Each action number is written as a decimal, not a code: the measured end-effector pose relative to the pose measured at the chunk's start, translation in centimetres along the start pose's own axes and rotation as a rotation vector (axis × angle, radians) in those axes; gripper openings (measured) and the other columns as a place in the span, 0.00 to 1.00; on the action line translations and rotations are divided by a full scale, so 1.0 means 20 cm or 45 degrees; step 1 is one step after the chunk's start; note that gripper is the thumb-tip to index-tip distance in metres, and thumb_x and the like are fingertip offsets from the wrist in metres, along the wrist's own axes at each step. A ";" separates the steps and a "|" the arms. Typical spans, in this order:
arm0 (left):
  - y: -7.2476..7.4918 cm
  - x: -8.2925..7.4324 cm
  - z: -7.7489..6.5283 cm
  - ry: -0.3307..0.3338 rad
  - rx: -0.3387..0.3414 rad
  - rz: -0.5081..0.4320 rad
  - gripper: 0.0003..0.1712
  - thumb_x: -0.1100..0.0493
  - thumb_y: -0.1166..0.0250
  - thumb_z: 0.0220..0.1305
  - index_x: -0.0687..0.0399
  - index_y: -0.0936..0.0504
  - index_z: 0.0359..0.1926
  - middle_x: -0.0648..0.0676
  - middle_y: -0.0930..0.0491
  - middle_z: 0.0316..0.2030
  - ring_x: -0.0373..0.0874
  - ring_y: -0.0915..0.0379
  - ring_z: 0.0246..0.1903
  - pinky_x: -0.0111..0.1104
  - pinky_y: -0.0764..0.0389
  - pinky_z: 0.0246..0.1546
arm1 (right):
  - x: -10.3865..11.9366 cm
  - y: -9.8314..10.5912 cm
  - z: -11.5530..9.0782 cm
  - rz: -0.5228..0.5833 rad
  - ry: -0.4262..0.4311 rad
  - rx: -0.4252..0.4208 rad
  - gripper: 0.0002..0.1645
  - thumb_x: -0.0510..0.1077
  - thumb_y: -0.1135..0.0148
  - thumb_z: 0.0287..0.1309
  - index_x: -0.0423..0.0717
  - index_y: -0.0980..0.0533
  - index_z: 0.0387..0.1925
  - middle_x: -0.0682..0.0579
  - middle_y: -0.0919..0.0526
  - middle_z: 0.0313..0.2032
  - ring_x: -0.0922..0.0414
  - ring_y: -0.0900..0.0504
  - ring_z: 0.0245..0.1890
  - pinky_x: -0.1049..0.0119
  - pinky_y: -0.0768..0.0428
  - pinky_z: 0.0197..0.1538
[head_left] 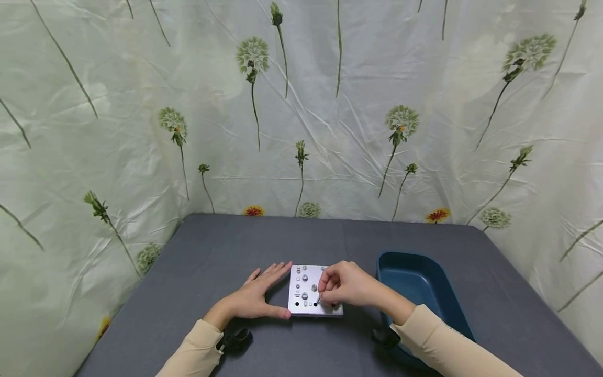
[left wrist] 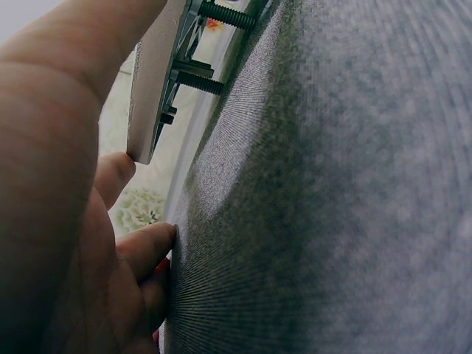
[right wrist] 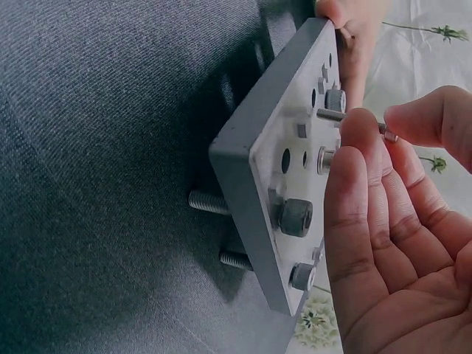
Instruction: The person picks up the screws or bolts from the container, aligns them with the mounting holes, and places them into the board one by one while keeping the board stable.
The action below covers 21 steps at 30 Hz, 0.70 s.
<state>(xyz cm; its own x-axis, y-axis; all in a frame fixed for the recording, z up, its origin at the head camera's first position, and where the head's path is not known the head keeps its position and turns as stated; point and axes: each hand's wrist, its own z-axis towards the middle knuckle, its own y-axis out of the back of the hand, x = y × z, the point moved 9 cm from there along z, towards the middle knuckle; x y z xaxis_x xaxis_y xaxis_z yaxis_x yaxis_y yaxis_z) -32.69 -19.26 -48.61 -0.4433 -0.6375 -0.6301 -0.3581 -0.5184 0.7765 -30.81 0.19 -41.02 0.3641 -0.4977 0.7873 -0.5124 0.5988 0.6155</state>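
Observation:
A silvery metal plate (head_left: 318, 274) lies on the table, dotted with socket head bolts (right wrist: 296, 217) and several holes. Threaded bolt ends (left wrist: 198, 81) stick out below it, and the plate's edge shows raised above the cloth. My left hand (head_left: 253, 298) rests along the plate's left side with long, straight fingers, the thumb at its near corner and a fingertip touching the far corner. Between thumb and fingertips, my right hand (head_left: 352, 285) pinches a thin screw (right wrist: 330, 115), its threaded end pointing at the plate close by a hole near the front edge.
A dark blue tray (head_left: 449, 298) stands on the grey table (head_left: 235, 235) to the right, partly under my right forearm. Black wrist devices (head_left: 237, 340) sit below both wrists. Behind the table hangs a pale cloth (head_left: 330, 131) printed with flowers.

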 end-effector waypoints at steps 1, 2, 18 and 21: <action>0.00 0.00 0.00 0.002 0.000 0.003 0.69 0.28 0.22 0.56 0.41 0.50 0.88 0.57 0.48 0.86 0.63 0.58 0.86 0.72 0.63 0.80 | 0.00 -0.01 0.00 0.003 -0.001 0.006 0.03 0.36 0.28 0.58 0.42 0.15 0.34 0.56 0.14 0.25 0.61 0.19 0.23 0.73 0.21 0.28; 0.00 0.00 0.00 0.006 0.001 0.005 0.69 0.28 0.22 0.56 0.40 0.50 0.88 0.56 0.48 0.86 0.62 0.58 0.86 0.71 0.63 0.80 | 0.00 -0.01 0.01 0.005 -0.003 0.012 0.03 0.35 0.28 0.58 0.41 0.15 0.34 0.56 0.14 0.25 0.61 0.19 0.23 0.73 0.21 0.28; -0.01 -0.01 0.01 0.031 0.022 0.007 0.68 0.31 0.21 0.58 0.38 0.51 0.88 0.56 0.50 0.87 0.59 0.59 0.87 0.69 0.64 0.81 | 0.00 -0.04 0.03 -0.015 0.000 0.043 0.03 0.35 0.27 0.59 0.45 0.15 0.33 0.57 0.14 0.24 0.64 0.20 0.23 0.74 0.20 0.29; -0.01 -0.01 0.01 0.031 0.023 0.011 0.68 0.31 0.21 0.57 0.39 0.51 0.88 0.56 0.49 0.87 0.60 0.59 0.87 0.70 0.63 0.81 | 0.01 -0.04 0.03 -0.019 0.012 0.053 0.03 0.35 0.27 0.59 0.44 0.15 0.32 0.57 0.14 0.24 0.64 0.19 0.23 0.74 0.20 0.28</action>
<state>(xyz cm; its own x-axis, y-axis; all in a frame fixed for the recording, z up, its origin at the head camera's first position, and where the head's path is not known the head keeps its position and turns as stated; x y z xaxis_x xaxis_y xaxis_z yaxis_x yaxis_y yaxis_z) -32.66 -18.92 -48.60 -0.4261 -0.6559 -0.6231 -0.3692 -0.5028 0.7816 -30.84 -0.85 -41.40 0.3789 -0.5004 0.7785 -0.5389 0.5646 0.6252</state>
